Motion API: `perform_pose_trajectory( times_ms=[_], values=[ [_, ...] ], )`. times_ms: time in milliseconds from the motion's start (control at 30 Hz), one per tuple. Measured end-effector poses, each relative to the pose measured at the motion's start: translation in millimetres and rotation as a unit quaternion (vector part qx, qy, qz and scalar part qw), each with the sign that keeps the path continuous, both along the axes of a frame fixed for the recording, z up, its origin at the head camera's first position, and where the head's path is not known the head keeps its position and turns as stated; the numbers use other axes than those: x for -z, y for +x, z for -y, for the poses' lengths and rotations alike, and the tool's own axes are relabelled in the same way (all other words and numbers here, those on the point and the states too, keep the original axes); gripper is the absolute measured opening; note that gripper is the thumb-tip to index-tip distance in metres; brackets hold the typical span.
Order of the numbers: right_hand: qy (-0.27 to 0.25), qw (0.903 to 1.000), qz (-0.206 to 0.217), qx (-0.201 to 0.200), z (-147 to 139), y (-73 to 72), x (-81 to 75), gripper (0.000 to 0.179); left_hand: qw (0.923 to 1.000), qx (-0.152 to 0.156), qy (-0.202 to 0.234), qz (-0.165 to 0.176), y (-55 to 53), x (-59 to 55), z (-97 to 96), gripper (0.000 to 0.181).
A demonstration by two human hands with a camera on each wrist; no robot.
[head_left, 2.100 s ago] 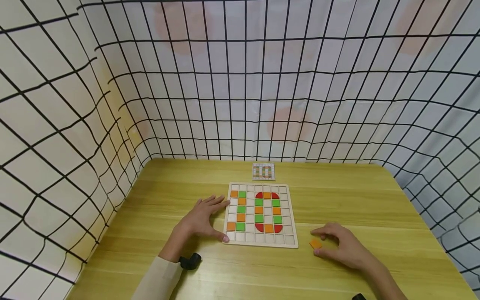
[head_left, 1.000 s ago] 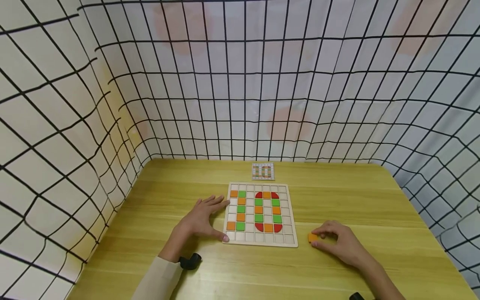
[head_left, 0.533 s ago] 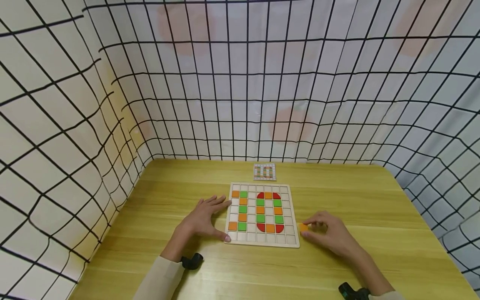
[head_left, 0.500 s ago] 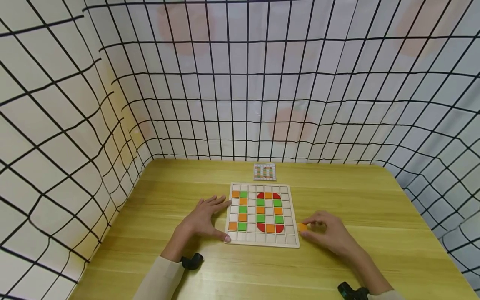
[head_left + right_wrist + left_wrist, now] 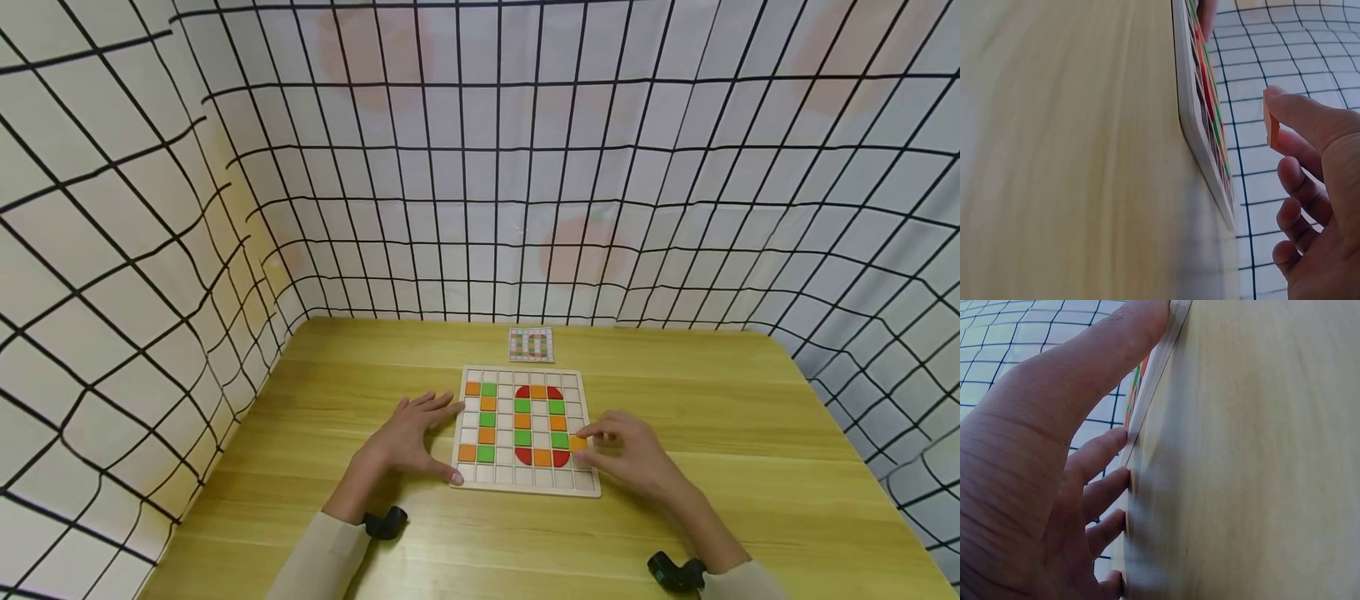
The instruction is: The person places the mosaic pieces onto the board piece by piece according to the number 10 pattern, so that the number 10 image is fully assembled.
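A square wooden grid board (image 5: 504, 476) lies on the table, with orange, green and red tiles set in its cells as a 1 and a 0. Along its left edge rests my left hand (image 5: 408, 440), fingers spread, thumb and index finger touching the rim. In the left wrist view the other fingertips of that hand (image 5: 1072, 462) meet the tabletop. My right hand (image 5: 628, 452) pinches an orange square tile (image 5: 577, 443) above the board's right side. The right wrist view shows this orange tile (image 5: 1270, 120) between thumb and index finger, raised off the board.
Behind the board lies a small card (image 5: 531, 344) printed with a similar coloured grid pattern. The wooden table (image 5: 712, 400) is enclosed at the back and sides by white cloth walls (image 5: 465, 167) with black grid lines. A dark wrist device (image 5: 675, 572) sits on the right wrist.
My right hand first gripped the orange tile right of the board, then carried it left to above the board's right columns. The left hand has stayed at the board's left edge.
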State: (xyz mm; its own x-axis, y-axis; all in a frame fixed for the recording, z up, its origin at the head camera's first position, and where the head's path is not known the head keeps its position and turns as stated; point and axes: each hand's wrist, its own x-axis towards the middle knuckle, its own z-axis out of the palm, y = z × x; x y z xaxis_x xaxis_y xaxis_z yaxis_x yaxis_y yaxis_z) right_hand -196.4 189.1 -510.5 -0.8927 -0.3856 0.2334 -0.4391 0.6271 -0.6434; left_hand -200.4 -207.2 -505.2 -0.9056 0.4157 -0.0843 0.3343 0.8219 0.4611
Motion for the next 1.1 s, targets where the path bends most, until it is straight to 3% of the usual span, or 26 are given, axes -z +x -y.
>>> perform_pose_trajectory(
  times_ms=[300,733,1100],
  values=[
    [-0.034,0.9991,0.009,-0.025,30.7,-2.3,-1.1,0.024,1.0000,0.000,-0.005,0.001,1.5,2.1,1.7,0.119],
    [-0.020,0.9984,0.040,-0.034,76.7,-5.6,10.6,0.022,1.0000,0.006,-0.002,-0.008,-2.0,0.9,1.2,0.118],
    [0.017,0.9981,0.006,-0.058,99.0,-0.5,12.8,0.022,1.0000,0.003,-0.005,-0.003,-0.3,0.3,0.1,0.117]
  ],
)
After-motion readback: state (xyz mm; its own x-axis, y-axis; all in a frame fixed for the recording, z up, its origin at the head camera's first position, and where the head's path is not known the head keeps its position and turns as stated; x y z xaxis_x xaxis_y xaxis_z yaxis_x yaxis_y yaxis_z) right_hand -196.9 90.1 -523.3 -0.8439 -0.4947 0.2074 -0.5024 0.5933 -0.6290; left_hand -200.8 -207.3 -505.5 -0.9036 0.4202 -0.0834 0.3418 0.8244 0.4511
